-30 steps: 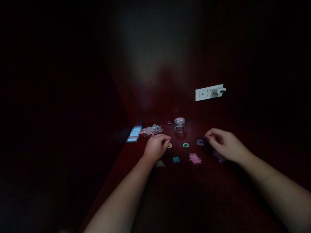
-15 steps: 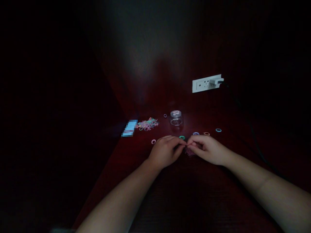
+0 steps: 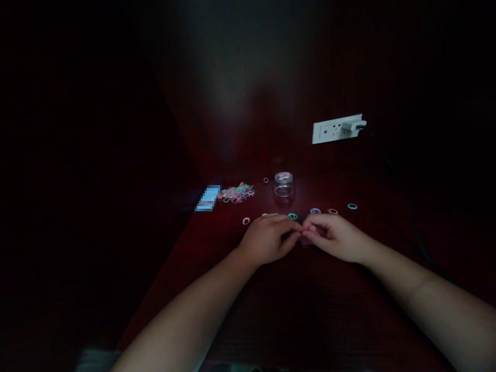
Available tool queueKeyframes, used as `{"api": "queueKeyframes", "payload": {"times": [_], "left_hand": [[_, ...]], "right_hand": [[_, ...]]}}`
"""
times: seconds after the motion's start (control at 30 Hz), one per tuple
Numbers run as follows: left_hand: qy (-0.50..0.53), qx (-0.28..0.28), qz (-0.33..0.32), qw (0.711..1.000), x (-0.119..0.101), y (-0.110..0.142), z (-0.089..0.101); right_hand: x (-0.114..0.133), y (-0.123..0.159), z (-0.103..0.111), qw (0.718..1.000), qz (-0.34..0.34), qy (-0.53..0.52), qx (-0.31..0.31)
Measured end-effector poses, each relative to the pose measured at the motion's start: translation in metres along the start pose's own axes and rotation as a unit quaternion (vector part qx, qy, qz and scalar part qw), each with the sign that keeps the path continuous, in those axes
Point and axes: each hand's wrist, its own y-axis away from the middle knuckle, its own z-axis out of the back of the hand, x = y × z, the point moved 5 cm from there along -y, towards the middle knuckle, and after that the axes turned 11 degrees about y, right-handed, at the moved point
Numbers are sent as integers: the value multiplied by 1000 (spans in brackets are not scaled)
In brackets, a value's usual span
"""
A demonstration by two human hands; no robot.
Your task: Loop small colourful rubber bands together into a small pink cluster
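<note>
My left hand [image 3: 271, 238] and my right hand [image 3: 337, 238] meet at the fingertips over the dark red table, both in a pinch. Whatever is between the fingertips is too small to make out. Partly hidden beneath my right fingers is a pink bunch of small bands [image 3: 305, 243]. Just beyond my hands lies a row of small elastic bands: pink [image 3: 244, 222], yellow, partly covered by my left hand, green [image 3: 293, 216], purple [image 3: 315, 211], orange [image 3: 332, 211] and blue [image 3: 352, 206].
A heap of mixed coloured bands [image 3: 237, 194] lies at the back left beside a lit, pixelated phone-like screen [image 3: 208, 198]. A clear lidded jar [image 3: 284, 187] stands behind the row, near a single band [image 3: 265, 180]. A wall socket [image 3: 329, 133] holds a plug with a dark cable.
My hands were apart at first, the right one far to the right; they came together at the fingertips over the pink bunch. Since half a second ago they have barely moved.
</note>
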Motion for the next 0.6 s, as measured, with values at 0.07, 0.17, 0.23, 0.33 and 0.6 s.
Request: {"api": "queueKeyframes", "payload": {"times": [0.07,0.17,0.23,0.33,0.6], "left_hand": [[-1,-3,-1,1000,2,0,-1],[-1,-7,-5,1000,2,1,-1],[0,-10,-6,1000,2,1,0],[2,-17,-3,1000,3,1,1],[16,-38,0,999,7,2,2]], "right_hand": [[1,0,1,1000,1,7,4],[2,0,2,1000,2,8,7],[2,0,3,1000,6,11,9],[3,-1,4,1000,14,23,8],[6,-1,8,999,22,36,-2]]}}
